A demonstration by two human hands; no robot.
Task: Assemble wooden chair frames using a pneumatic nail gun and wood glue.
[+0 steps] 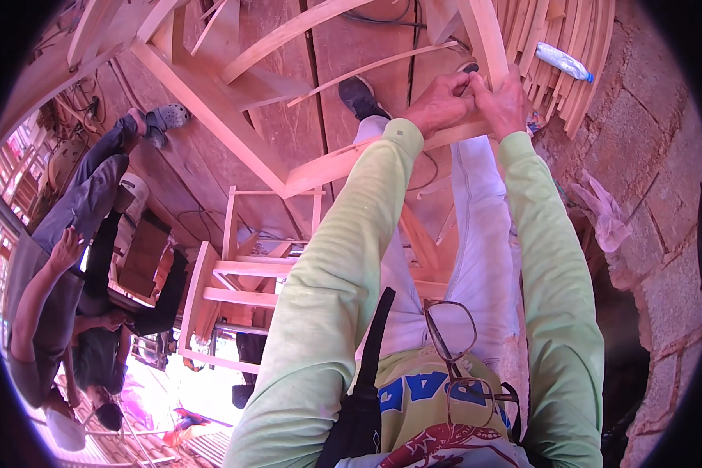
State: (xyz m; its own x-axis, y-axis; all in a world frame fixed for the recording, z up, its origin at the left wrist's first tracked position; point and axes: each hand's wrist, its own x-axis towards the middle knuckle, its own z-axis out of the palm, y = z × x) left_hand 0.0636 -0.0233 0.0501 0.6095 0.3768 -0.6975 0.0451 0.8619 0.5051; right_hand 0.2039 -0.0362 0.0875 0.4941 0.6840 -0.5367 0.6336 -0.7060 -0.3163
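A pale wooden frame (320, 170) with angled bars lies across my front, one corner between my hands. My left hand (441, 101) is closed just over the near bar, its thumb and fingers pinched together; whatever they hold is too small or hidden to make out. Right beside it, my right hand (504, 103) is wrapped over the frame's corner, where a slanting wooden bar (483, 39) meets the near bar. The two hands almost touch at the thumbs. Both forearms are in light green sleeves.
A stack of thin wood strips (565, 31) bears a plastic bottle (563, 62) at the far right, beside a block wall (663, 148). A slatted wooden frame (246, 285) stands left of my legs. Two people (70, 257) are at the left. Eyeglasses (451, 331) hang at my chest.
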